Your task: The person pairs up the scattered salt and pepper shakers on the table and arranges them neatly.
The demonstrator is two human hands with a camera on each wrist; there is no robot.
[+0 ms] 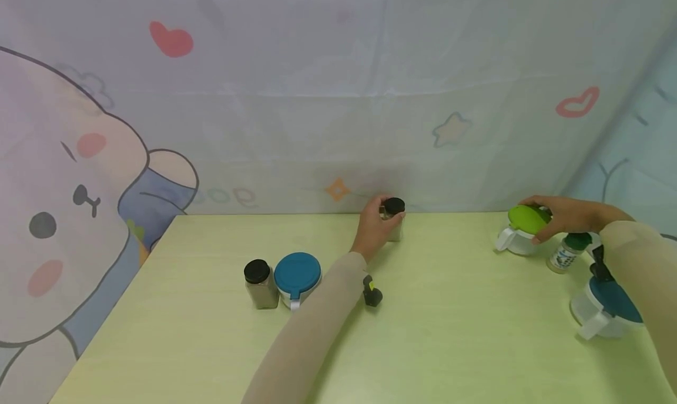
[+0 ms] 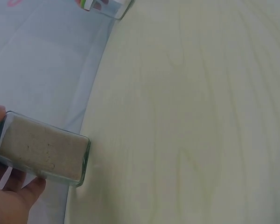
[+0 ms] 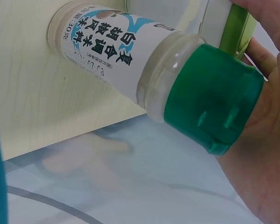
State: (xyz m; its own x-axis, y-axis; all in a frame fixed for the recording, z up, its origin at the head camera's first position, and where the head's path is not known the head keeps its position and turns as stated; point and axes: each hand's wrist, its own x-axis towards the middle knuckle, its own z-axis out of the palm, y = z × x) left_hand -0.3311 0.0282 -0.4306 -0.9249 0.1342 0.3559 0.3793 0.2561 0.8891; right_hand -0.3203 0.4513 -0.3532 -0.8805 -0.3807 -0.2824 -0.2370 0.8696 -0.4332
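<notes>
At the back middle of the table, my left hand (image 1: 370,230) grips a square glass jar (image 1: 394,205) with a black lid. The left wrist view shows light brown powder filling most of this jar (image 2: 44,147); whether its base touches the table I cannot tell. At the back right, my right hand (image 1: 571,214) holds a white seasoning pot with a green lid (image 1: 529,217), fingers and thumb on either side of the lid. A seasoning bottle with a dark green cap (image 1: 565,256) stands just below this hand, and its label fills much of the right wrist view.
Another black-lidded glass jar (image 1: 261,286) stands beside a blue-lidded pot (image 1: 297,269) on the left part of the table (image 1: 201,333). A second blue-lidded pot (image 1: 595,310) is partly hidden by the right sleeve. A printed cloth (image 1: 296,98) hangs behind the table.
</notes>
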